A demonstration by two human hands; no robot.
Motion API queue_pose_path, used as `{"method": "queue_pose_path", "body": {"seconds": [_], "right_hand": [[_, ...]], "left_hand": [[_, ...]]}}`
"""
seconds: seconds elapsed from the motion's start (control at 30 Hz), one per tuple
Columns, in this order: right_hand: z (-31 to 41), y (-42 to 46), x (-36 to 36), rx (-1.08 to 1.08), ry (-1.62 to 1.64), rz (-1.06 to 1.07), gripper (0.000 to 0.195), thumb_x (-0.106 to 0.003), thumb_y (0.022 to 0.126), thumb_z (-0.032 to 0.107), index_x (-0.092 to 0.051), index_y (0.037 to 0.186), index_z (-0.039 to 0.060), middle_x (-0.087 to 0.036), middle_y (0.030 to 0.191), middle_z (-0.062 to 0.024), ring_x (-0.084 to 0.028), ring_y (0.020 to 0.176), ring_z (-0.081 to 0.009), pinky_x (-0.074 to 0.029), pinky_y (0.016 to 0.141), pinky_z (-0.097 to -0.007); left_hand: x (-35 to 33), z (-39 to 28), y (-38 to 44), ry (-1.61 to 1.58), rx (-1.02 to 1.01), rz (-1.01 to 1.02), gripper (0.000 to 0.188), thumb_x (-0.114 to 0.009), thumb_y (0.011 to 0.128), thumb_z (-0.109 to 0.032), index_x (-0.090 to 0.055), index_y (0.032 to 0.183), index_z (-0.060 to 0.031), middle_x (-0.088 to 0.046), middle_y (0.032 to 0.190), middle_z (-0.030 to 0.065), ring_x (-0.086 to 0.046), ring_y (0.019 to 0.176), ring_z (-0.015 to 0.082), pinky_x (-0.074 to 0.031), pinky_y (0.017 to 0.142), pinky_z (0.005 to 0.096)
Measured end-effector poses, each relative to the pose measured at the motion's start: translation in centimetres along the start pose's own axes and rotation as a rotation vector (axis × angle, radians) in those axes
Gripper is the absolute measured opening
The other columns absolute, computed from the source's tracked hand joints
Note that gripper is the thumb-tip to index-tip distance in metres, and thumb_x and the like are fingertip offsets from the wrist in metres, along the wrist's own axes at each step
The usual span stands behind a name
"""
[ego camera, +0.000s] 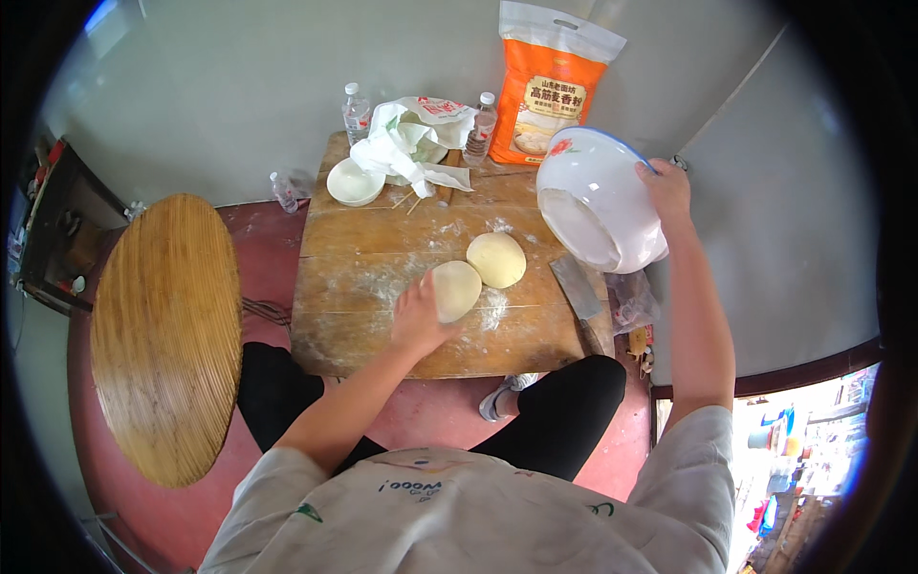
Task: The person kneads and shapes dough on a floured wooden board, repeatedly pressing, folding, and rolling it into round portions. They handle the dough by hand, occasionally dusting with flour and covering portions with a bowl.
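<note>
My left hand (419, 316) is against the left side of a smooth ball of dough (459, 293), its thumb spread below it; the hand is slightly blurred. A second dough ball (496, 260) touches the first at its upper right. Both sit on a floured wooden table (344, 276). In my right hand (665, 188) is the blue rim of a white enamel basin (595, 190) with a red flower. The basin is tipped on its side over the table's right edge, its base towards me. Beneath it lies a cleaver (576, 287), its handle towards me.
At the back stand a white bowl (356, 182), a crumpled plastic bag (409, 136), two water bottles (356, 115) (480, 129) and an orange flour bag (549, 93). A rolling pin (450, 179) and chopsticks (409, 203) lie there. A ridged wooden stool or table (168, 337) stands left.
</note>
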State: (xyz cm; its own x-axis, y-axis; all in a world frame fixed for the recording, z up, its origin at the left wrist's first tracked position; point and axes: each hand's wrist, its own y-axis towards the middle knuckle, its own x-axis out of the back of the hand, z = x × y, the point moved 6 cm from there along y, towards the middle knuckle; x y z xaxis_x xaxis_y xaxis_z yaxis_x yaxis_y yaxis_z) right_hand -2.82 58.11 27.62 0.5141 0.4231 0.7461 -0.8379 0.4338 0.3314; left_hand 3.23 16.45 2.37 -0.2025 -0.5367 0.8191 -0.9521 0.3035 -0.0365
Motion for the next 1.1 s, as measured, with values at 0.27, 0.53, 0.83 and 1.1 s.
{"method": "queue_pose_path", "body": {"seconds": [0.27,0.53,0.83,1.1], "right_hand": [[-0.9,-3.4,5.2,-0.250,0.497,-0.068,0.028,-0.075,0.092,0.027,-0.076,0.098,-0.0006,-0.070,0.084,-0.0031,-0.062,0.077,-0.0127,-0.049,0.073,-0.0308],[-1.0,-4.5,7.3,-0.217,0.439,-0.100,0.028,-0.076,0.092,0.027,-0.076,0.100,0.0009,-0.068,0.084,-0.0015,-0.059,0.076,-0.0121,-0.048,0.075,-0.0284],[-2.9,-4.9,8.1,-0.246,0.395,-0.165,0.026,-0.074,0.094,0.027,-0.075,0.101,0.0020,-0.068,0.086,-0.0006,-0.059,0.077,-0.0104,-0.047,0.077,-0.0278],[-0.2,-7.5,9.5,-0.246,0.463,-0.212,0.025,-0.077,0.092,0.027,-0.073,0.091,0.0019,-0.059,0.076,0.0032,-0.050,0.071,-0.0082,-0.042,0.070,-0.0253]], "left_hand": [[-3.7,-2.7,5.6,0.267,0.259,0.251,0.125,-0.094,0.062,-0.041,-0.021,0.162,-0.0211,-0.044,0.147,0.0222,-0.045,0.133,0.0482,-0.049,0.106,0.0500],[-1.7,2.9,8.6,-0.577,0.144,0.155,0.090,-0.089,0.062,-0.030,-0.055,0.143,-0.0141,-0.068,0.127,0.0198,-0.067,0.115,0.0343,-0.054,0.100,0.0431],[-0.8,-13.3,12.6,0.241,-0.308,0.106,0.098,-0.088,0.064,-0.027,-0.045,0.152,-0.0351,-0.045,0.147,0.0145,-0.045,0.138,0.0384,-0.047,0.107,0.0507],[-3.7,-12.6,13.9,0.348,-0.337,0.280,0.097,-0.087,0.071,-0.041,-0.041,0.155,-0.0335,-0.029,0.164,0.0147,-0.036,0.146,0.0387,-0.041,0.114,0.0530]]}}
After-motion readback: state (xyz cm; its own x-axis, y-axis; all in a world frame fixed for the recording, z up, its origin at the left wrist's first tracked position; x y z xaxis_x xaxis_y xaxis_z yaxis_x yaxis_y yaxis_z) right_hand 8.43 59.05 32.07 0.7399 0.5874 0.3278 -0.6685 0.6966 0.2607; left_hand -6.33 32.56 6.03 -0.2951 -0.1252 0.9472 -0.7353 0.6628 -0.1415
